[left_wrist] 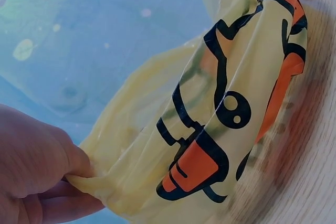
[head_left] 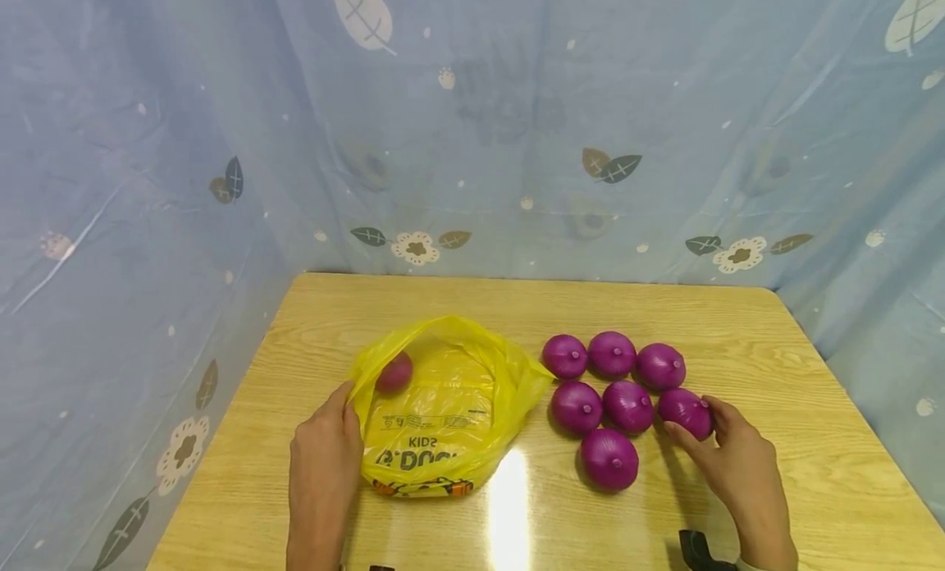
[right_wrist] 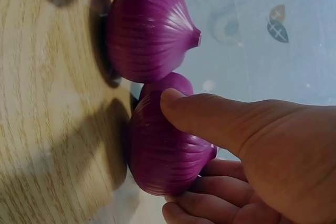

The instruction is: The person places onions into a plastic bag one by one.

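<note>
Onions (head_left: 627, 406), purple and glossy, seven of them bunched on the right half of the wood-grain surface (head_left: 591, 530) in the head view, plus one more inside a yellow bag (head_left: 526, 382) over on the left. Each one in the bunch has a little nub on its end. The right hand (head_left: 746, 464) has its grip clamped on the onion at the right edge of the bunch, thumb on the near side, fingers round the far side. The left hand (head_left: 325, 452) has its grip on the bag's left rim, and the bag's mouth gapes upward.

Left wrist cam: thumb and fingers pinched together on a fold of thin yellow plastic. There's an orange and black cartoon with a big eye printed on the side.

Right wrist cam: best look at the skins, deep purple with fine ribs running up to a stubby tip. Thumb's pressed on the held onion, fingers partly tucked behind it, so the grip's spread just enough to fit it. Another onion sits right beside it. Can't tell if the held one's touching the surface.
</note>
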`<state>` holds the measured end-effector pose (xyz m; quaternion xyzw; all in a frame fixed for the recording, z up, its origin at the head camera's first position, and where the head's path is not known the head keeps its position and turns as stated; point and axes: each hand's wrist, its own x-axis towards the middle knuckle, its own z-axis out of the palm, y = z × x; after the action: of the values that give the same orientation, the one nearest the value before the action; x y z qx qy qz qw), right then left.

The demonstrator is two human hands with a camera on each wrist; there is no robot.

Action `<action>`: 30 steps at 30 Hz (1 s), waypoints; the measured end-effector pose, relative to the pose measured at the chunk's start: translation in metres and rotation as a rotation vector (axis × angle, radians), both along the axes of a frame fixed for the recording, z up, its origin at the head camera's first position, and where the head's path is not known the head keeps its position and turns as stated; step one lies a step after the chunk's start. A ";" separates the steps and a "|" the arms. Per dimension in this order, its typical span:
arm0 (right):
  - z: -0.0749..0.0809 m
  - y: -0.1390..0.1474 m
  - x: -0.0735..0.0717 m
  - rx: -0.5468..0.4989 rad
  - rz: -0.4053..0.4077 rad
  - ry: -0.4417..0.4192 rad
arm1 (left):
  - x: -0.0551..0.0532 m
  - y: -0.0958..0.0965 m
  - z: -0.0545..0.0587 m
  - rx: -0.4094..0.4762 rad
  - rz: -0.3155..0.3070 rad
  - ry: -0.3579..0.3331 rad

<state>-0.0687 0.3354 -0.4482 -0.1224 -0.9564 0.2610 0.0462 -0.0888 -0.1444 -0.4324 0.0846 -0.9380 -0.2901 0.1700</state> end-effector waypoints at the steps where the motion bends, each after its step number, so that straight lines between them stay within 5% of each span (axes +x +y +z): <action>1: 0.000 0.000 0.000 0.000 -0.001 0.004 | 0.000 0.000 0.000 -0.001 0.000 0.002; 30: 0.052 -0.026 0.010 -0.026 -0.077 0.097 | -0.002 0.000 -0.002 0.004 -0.015 -0.011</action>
<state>-0.0591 0.3090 -0.3959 -0.1469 -0.9441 0.2773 0.1009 -0.0904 -0.1448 -0.4340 0.0797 -0.9389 -0.2930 0.1623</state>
